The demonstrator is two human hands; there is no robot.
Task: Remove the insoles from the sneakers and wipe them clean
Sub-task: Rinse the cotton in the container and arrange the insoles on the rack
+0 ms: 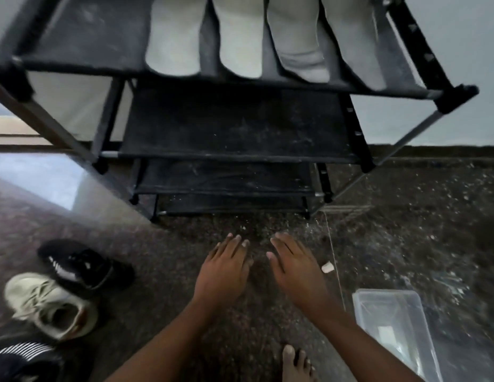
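Note:
Several pale grey insoles (175, 40) lie side by side on the top shelf of a black shoe rack (83, 48). On the floor at the left sit a black sneaker (83, 264) and a cream sneaker (51, 306), both without a hand near them. My left hand (223, 267) and my right hand (294, 264) hover side by side over the speckled floor in front of the rack, palms down. Their fingers are straight and they hold nothing.
A clear plastic container (392, 323) stands on the floor at the lower right. A small white object (328, 267) lies beside my right hand. A bare foot (296, 363) shows at the bottom edge. A striped dark shoe (22, 357) sits at the lower left. The rack's lower shelves (234, 125) hold nothing.

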